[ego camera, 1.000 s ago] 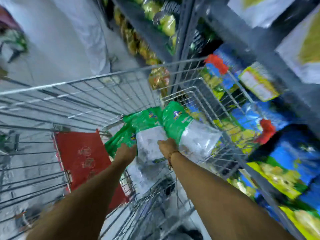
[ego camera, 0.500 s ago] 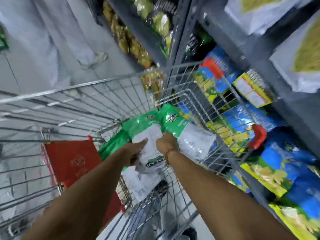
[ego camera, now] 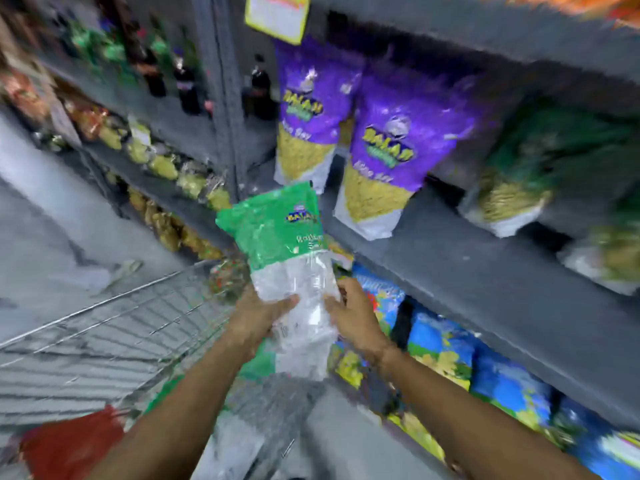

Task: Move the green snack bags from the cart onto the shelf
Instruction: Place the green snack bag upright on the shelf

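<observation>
A green snack bag (ego camera: pixel 280 237) with a clear lower half is held upright above the wire cart (ego camera: pixel 104 327), in front of the grey shelf (ego camera: pixel 450 258). My left hand (ego camera: pixel 258 317) grips its clear part from the left. My right hand (ego camera: pixel 353 313) grips it from the right. More green bags (ego camera: pixel 162 393) show in the cart below my left forearm, partly hidden. Other green bags (ego camera: pixel 540 161) stand blurred on the shelf at the right.
Two purple snack bags (ego camera: pixel 391 150) stand on the shelf just beyond the held bag. Blue and yellow bags (ego camera: pixel 446 344) fill the shelf below. A grey upright post (ego camera: pixel 225 98) divides the shelving. A red seat flap (ego camera: pixel 69 445) sits in the cart at lower left.
Both hands have lifted one green bag out of the cart and up toward the shelf. The view has swung upward from the cart to the shelf.
</observation>
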The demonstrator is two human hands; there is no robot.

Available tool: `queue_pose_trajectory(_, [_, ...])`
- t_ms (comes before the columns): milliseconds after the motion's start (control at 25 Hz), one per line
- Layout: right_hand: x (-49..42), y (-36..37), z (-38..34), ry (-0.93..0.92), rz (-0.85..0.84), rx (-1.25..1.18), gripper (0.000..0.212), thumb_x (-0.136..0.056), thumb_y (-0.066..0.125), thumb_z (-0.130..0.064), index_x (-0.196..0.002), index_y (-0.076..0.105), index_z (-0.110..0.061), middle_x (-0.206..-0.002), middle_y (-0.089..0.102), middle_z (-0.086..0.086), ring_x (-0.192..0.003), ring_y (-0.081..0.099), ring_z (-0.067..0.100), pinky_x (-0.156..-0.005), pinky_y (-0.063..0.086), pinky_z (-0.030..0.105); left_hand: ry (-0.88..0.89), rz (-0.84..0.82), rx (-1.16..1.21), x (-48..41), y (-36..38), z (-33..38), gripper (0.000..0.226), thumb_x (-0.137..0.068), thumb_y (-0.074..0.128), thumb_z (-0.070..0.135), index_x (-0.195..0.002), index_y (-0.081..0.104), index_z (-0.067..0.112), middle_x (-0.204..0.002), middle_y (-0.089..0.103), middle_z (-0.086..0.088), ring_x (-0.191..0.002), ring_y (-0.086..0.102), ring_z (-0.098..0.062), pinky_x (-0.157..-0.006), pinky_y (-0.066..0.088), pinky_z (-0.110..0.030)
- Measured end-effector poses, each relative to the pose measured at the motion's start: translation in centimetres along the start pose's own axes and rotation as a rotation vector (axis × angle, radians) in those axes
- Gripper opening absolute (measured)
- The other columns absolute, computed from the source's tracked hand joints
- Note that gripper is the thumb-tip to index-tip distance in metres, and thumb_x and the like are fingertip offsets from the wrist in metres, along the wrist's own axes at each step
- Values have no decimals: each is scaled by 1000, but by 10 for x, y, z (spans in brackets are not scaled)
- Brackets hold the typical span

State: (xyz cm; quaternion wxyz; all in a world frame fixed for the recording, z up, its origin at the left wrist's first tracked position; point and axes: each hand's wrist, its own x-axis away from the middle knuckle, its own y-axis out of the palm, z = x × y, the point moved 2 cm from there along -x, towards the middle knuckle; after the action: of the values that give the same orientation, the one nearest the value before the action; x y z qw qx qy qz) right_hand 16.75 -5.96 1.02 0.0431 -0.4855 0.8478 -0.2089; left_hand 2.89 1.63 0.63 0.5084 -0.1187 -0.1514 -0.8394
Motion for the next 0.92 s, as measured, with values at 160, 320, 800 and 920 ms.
queue_pose_trajectory(160, [20,-87,-9,-75,199,-420,34,-87,58,-7,-115,41,-14,-96,57,4,-71,54,0,-65,45,11,312,-126,-221,10,75,23,35,-68,72,-4,-94,59,16,-70,73,14,-62,63,7,-63,53,-14])
queue_pose_trajectory(320, [22,-169,5,-166,388,-497,39,-83,59,-18,-119,48,-23,-108,61,-2,-94,57,-1,-90,47,21,458,-262,-383,1,160,39,50,-68,72,-7,-114,54,0,-98,67,-6,-86,65,-8,-76,52,-18])
queue_pose_trajectory(800, [-19,-239,29,-85,652,-380,46,-83,48,-11,-117,46,-42,-118,57,-9,-117,48,20,-100,41,31,294,-298,-184,-82,286,71,23,-61,51,18,-83,59,17,-73,65,6,-69,58,-3,-71,47,-22])
queue_pose_trajectory(920, [-32,-237,28,8,696,-477,48,-84,49,-17,-129,42,-35,-132,54,9,-124,47,28,-107,40,42,400,-251,-236,-81,284,72,17,-83,51,18,-95,61,11,-86,59,-1,-68,54,7,-71,42,-11])
